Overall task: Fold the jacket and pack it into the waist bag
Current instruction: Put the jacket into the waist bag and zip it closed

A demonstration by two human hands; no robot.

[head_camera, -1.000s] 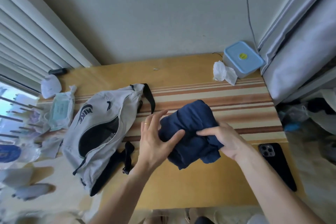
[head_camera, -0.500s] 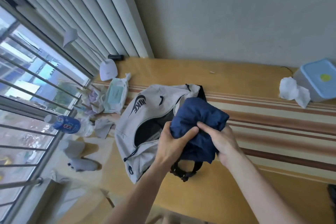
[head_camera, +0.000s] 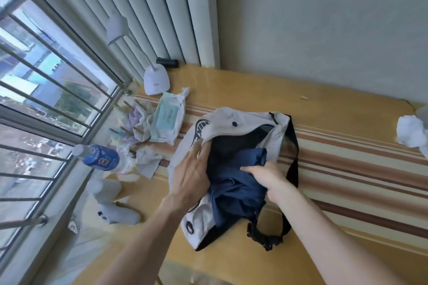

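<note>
A grey waist bag (head_camera: 222, 120) with a black strap lies on the striped wooden table (head_camera: 347, 146), its zip mouth gaping open. The bundled navy jacket (head_camera: 236, 187) sits partly inside that opening, its lower folds spilling out over the bag's near edge. My left hand (head_camera: 192, 173) lies on the bag's left flap at the edge of the opening, fingers reaching under the flap. My right hand (head_camera: 268, 176) presses on the jacket from the right, fingers pointing left into the fabric.
Left of the bag lie a wet-wipes pack (head_camera: 168, 117), crumpled tissues and a water bottle (head_camera: 104, 158) by the barred window. A white lamp base (head_camera: 156, 81) stands behind them. A crumpled tissue (head_camera: 411, 132) lies at the right edge. The strap buckle (head_camera: 264, 238) rests near the table's front.
The jacket has gone from being held above the bag into its open mouth. My left hand let go of it and moved onto the bag's flap. The view swung further left.
</note>
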